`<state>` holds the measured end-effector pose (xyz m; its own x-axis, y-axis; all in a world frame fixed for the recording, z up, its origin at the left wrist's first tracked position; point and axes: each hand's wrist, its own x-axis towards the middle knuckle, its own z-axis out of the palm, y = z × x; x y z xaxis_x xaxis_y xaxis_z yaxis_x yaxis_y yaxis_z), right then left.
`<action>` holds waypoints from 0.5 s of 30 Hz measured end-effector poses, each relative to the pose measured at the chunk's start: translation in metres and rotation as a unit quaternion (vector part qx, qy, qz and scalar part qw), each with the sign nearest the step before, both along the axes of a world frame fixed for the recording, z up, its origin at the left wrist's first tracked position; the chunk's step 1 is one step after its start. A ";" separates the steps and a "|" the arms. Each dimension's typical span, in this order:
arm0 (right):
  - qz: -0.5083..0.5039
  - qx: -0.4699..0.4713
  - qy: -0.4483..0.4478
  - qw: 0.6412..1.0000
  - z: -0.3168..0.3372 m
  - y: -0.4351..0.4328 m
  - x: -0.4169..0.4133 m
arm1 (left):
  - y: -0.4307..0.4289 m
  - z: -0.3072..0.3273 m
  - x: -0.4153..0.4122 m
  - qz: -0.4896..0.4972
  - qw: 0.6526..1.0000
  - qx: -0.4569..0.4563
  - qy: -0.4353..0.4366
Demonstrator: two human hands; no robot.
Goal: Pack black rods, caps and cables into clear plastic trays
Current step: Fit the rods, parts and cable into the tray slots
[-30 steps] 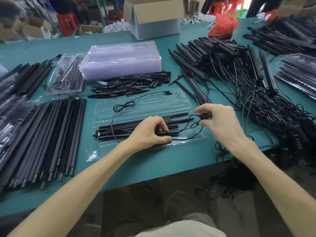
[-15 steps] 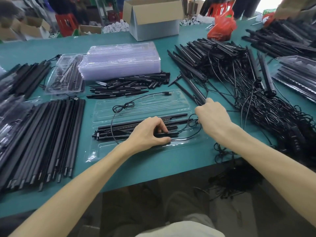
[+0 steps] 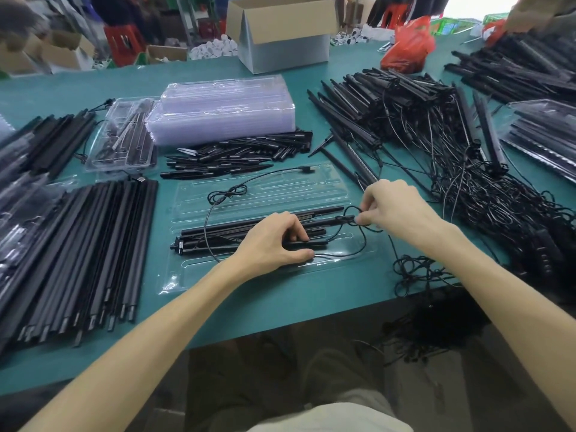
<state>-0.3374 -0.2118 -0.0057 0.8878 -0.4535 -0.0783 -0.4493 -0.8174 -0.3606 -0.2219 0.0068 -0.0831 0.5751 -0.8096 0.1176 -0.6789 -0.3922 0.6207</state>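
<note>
Person wearing pale off-white top (image 3: 330, 420), edge showing at bottom centre of frame. Dark olive-brown trousers (image 3: 339, 372) covering both knees, lower middle. Forearms showing bare from lower corners inward. Left hand (image 3: 274, 241) and right hand (image 3: 396, 207) going bare, fingers uncovered.

Teal worktable (image 3: 78, 88), red stools (image 3: 121, 45) behind, perhaps a window (image 3: 477, 6) far right

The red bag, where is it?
In the head view, the red bag sits far back on the green table, right of the cardboard box and behind the tangled rod pile.
</note>
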 end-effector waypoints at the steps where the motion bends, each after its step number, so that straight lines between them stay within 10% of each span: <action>1: 0.002 0.031 -0.001 1.000 -0.002 0.000 0.001 | 0.000 0.000 0.000 0.000 1.000 0.000 0.000; 8: -0.071 0.477 -0.082 0.872 -0.029 0.015 -0.001 | 0.002 0.000 0.001 0.000 1.000 -0.005 -0.003; 15: -0.042 0.489 -0.149 0.859 -0.042 0.037 -0.020 | 0.001 0.000 0.002 0.001 1.000 -0.006 -0.013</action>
